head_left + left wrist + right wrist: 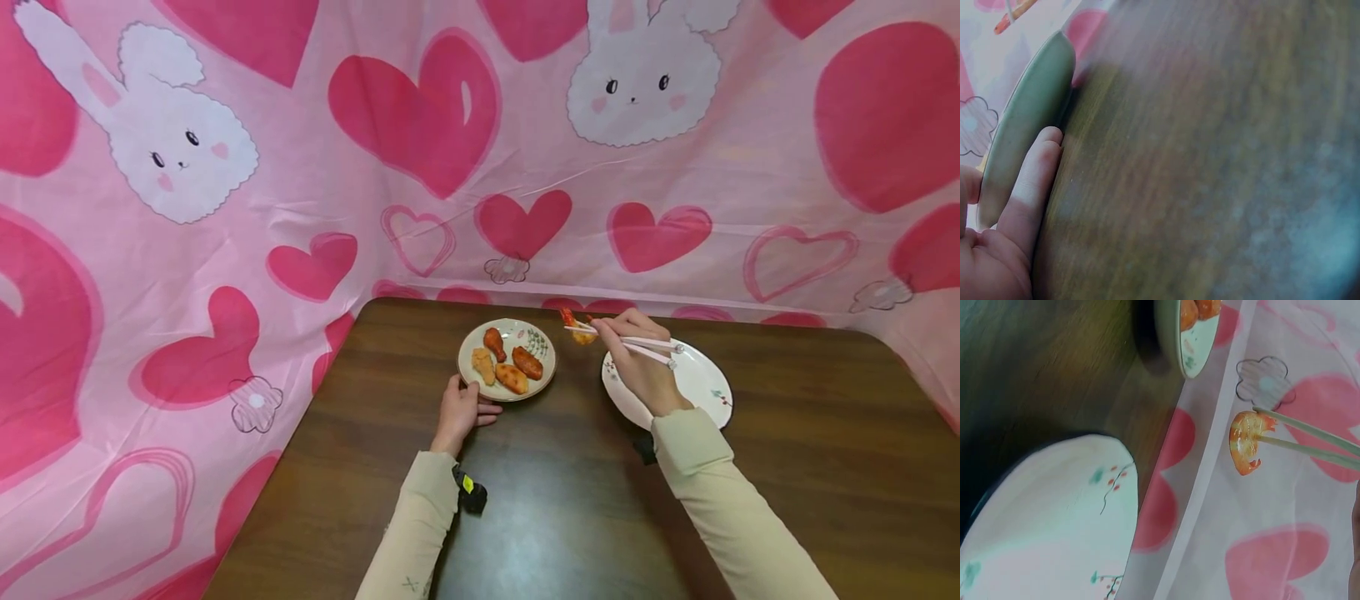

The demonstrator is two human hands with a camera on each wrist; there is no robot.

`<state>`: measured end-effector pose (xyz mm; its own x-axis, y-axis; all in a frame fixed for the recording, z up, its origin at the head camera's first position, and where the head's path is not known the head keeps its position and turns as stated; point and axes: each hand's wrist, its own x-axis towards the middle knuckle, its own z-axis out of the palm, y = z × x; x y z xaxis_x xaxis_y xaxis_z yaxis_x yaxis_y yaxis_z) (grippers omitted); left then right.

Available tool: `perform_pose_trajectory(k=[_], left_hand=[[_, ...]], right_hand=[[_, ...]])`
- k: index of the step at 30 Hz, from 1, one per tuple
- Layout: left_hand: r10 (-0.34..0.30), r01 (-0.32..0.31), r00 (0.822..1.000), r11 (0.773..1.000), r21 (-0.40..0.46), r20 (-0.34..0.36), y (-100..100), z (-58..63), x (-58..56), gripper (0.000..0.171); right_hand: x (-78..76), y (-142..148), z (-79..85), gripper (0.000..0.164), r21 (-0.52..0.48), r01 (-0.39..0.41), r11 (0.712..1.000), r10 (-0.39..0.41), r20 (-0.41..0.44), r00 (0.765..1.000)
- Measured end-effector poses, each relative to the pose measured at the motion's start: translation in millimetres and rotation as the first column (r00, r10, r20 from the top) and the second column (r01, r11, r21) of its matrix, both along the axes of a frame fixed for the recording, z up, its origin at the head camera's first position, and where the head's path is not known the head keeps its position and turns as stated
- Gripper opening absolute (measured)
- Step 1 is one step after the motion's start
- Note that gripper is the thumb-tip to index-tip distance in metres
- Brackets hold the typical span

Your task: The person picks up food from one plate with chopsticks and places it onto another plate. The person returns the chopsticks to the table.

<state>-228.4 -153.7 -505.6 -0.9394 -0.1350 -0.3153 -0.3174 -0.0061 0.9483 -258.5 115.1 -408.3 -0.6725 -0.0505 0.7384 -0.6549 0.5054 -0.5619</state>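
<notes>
My left hand (459,413) grips the near left rim of a small round plate (507,326), thumb at the rim and fingers under its side. In the left wrist view the green-grey side of the plate (1038,103) stands between thumb and fingers (1027,194). On the plate lie a red drumstick (494,343) and several browned chicken pieces (527,362). My right hand (637,360) holds a pair of pale chopsticks (647,342). Their tips pinch an orange-red shrimp (1247,442), lifted above the table between the two plates.
A white oval plate (703,377) with floral sprigs sits partly beneath my right hand and wrist. The dark wooden table (555,500) ends against a pink curtain (442,242) with hearts and rabbits at the back and left.
</notes>
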Motion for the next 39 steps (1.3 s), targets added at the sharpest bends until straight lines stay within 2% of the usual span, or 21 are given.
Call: perform_pose_trajectory(k=[7, 18, 24, 28, 30, 32, 35, 39], left_hand=[[0.004, -0.004, 1.0, 1.0, -0.01, -0.001, 0, -1.4, -0.1, 0.048], [0.009, -0.009, 1.0, 1.0, -0.006, 0.018, -1, -3.7, -1.8, 0.049], [-0.015, 0.015, 1.0, 1.0, 0.013, 0.017, -1, 4.0, 0.7, 0.049], [-0.025, 0.025, 1.0, 1.0, 0.006, 0.017, 2, 21.8, 7.6, 0.048], [-0.025, 0.025, 0.999, 1.0, -0.002, 0.023, 3, 29.8, 11.7, 0.048], [-0.024, 0.024, 0.999, 1.0, -0.004, 0.027, 3, 31.6, 13.4, 0.049], [-0.016, 0.016, 1.0, 1.0, -0.002, 0.023, 2, 17.3, 8.6, 0.049], [-0.002, 0.002, 1.0, 1.0, -0.008, 0.008, 1, -0.8, -0.3, 0.049]], right_hand=[[1.5, 19, -0.5, 0.011, -0.006, 0.057, 0.998, -0.057, -0.011, 0.998], [3.8, 43, -2.7, 0.013, 0.009, 0.156, 0.988, -0.156, 0.027, 0.987], [3.3, 54, -7.6, 0.016, -0.006, 0.215, 0.977, -0.214, 0.077, 0.974], [3.5, 60, -9.6, 0.021, 0.009, 0.274, 0.962, -0.273, 0.145, 0.951], [4.6, 62, -10.2, 0.025, 0.012, 0.302, 0.953, -0.298, 0.208, 0.932], [6.1, 64, -10.5, 0.029, 0.011, 0.327, 0.945, -0.317, 0.274, 0.908], [7.6, 67, -10.9, 0.032, 0.009, 0.357, 0.934, -0.338, 0.345, 0.876], [6.1, 70, -9.7, 0.031, -0.002, 0.387, 0.922, -0.359, 0.375, 0.855]])
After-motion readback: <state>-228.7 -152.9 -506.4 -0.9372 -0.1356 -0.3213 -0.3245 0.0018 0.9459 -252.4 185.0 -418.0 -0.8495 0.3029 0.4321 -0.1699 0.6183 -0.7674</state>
